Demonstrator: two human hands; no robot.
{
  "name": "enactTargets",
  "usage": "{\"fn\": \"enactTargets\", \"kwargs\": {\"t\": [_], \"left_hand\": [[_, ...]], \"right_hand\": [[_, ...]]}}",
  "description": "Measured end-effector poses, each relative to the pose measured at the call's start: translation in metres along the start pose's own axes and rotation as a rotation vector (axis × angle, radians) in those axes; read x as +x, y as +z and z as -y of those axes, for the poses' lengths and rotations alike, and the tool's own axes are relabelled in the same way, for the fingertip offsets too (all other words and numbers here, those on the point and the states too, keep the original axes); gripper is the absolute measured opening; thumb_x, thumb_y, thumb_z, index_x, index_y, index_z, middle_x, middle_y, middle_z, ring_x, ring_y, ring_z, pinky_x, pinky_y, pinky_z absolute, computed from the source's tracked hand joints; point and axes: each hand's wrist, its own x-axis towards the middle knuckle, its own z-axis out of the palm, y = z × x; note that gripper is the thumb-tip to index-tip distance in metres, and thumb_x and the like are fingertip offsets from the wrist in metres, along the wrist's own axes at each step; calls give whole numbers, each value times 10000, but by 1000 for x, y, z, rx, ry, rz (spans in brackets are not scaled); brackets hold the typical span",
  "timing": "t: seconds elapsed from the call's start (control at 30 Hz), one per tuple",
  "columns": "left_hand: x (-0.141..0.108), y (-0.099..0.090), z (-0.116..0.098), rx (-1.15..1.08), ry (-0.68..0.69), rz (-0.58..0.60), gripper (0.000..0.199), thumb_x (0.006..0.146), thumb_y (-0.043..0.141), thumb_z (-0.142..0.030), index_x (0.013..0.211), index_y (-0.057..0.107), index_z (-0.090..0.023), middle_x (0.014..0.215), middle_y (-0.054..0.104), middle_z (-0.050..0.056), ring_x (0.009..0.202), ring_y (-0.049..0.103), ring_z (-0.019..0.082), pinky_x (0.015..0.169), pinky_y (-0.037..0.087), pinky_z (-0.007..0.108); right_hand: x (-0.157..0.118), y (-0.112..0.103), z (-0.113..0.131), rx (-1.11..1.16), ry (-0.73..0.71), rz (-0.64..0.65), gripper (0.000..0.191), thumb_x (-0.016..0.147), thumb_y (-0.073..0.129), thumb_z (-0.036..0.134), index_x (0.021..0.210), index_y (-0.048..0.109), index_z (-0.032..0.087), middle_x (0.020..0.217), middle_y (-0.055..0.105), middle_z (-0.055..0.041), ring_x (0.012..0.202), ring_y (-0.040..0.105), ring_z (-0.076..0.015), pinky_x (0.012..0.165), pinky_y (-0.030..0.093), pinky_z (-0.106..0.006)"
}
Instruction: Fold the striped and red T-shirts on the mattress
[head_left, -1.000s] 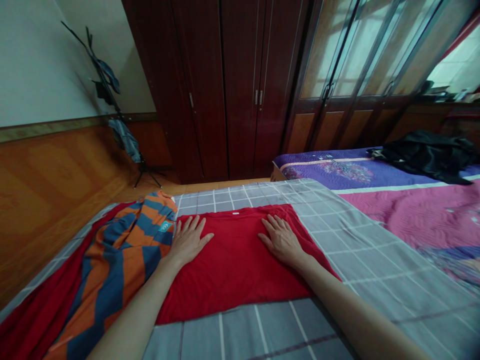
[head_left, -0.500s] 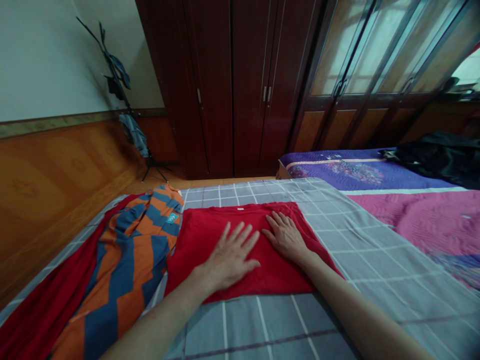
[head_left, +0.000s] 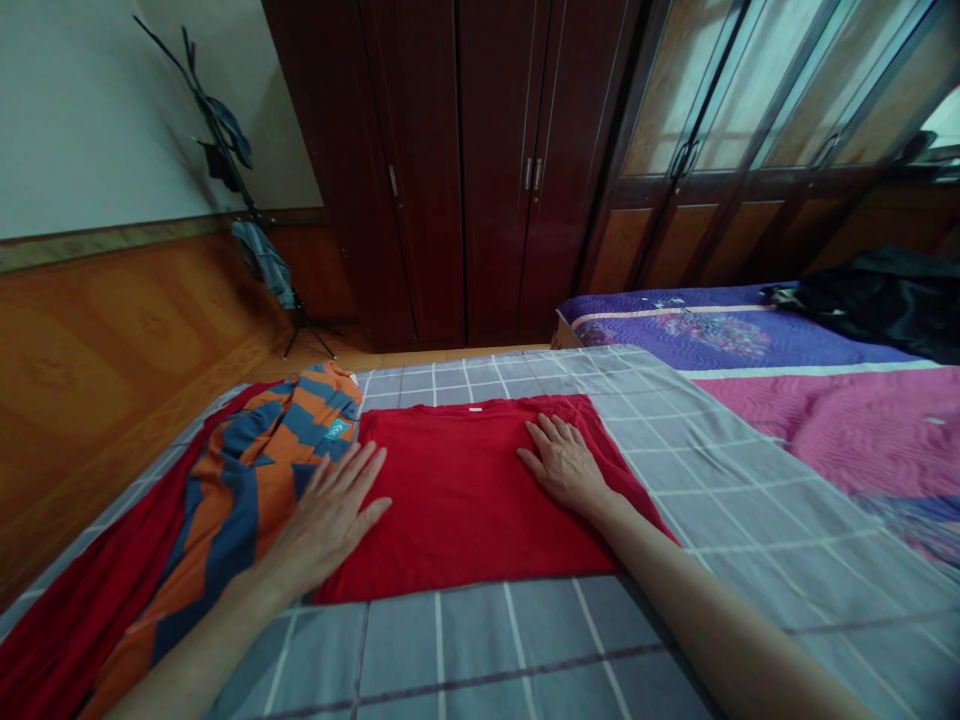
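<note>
A red shirt lies flat and folded into a wide rectangle on the grey checked bedsheet, with a small white label at its far edge. My right hand rests on the shirt's right part, palm down and fingers extended. Over the shirt's left edge is my left hand, its fingers stretched out and thumb apart; whether it presses on the cloth I cannot tell. Beside it lies an orange and blue striped garment, partly hidden by my left hand and forearm.
Another red cloth runs along the bed's left side. To the right is a second bed with a purple and pink cover and a black garment. A dark red wardrobe and a coat stand stand beyond.
My left hand has slid left across the red shirt, from its middle to its left edge. My right hand stays in nearly the same place on the shirt. The view has shifted slightly.
</note>
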Motion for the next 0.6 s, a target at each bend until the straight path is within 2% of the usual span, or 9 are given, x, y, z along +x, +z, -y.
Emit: {"fn": "enactTargets", "kwargs": {"t": [0.07,0.13,0.2,0.3,0.37,0.43,0.5,0.6], "left_hand": [[-9,-4,-16,-50,147,52,596,930,324,-521,1458,253,-253,1513,268,25,1393,233,222,1134,184,463],[-10,-8,-27,-69,174,76,545,933,346,-492,1423,347,-252,1481,343,31,1368,296,225,1132,203,462],[-6,-9,-35,-74,137,31,489,949,330,-432,1380,426,-223,1453,398,48,1355,323,219,1133,213,452],[3,-7,-52,-106,170,-63,498,956,325,-410,1406,381,-206,1490,332,56,1382,258,208,1140,208,433],[6,-2,-65,-135,234,-71,561,941,355,-457,1445,293,-219,1526,244,57,1403,196,227,1140,195,455],[5,5,-75,-154,292,-27,617,924,373,-501,1462,239,-231,1537,202,60,1411,160,248,1139,179,478],[4,9,-80,-164,324,25,655,912,378,-526,1470,207,-229,1540,185,65,1413,147,254,1142,161,480],[1,9,-79,-169,315,62,718,890,400,-547,1479,162,-212,1544,154,78,1415,135,258,1145,142,478]], "right_hand": [[0,0,0,4,-1,-2,550,936,341,477,1347,458,131,1432,393,-158,1324,309,-327,1058,242,-511],[1,-1,-2,4,-1,-2,549,938,339,475,1345,461,127,1430,396,-160,1319,319,-327,1058,242,-511],[2,-4,-2,2,2,3,546,937,346,470,1343,464,123,1426,401,-163,1317,324,-328,1058,246,-512],[-2,-12,8,6,19,1,538,927,394,442,1342,468,107,1427,393,-181,1318,323,-343,1054,264,-505],[-11,-18,24,29,-23,-15,532,919,428,413,1350,461,104,1446,362,-188,1332,301,-347,1064,261,-496],[-24,-21,48,85,-144,-12,535,914,443,406,1369,443,125,1469,329,-170,1355,265,-334,1085,238,-491],[-38,-22,73,154,-281,40,543,918,433,409,1385,424,131,1474,327,-156,1367,247,-316,1102,223,-490],[-52,-22,97,224,-361,139,572,929,398,401,1399,390,75,1468,323,-179,1373,240,-306,1113,228,-477]]}}
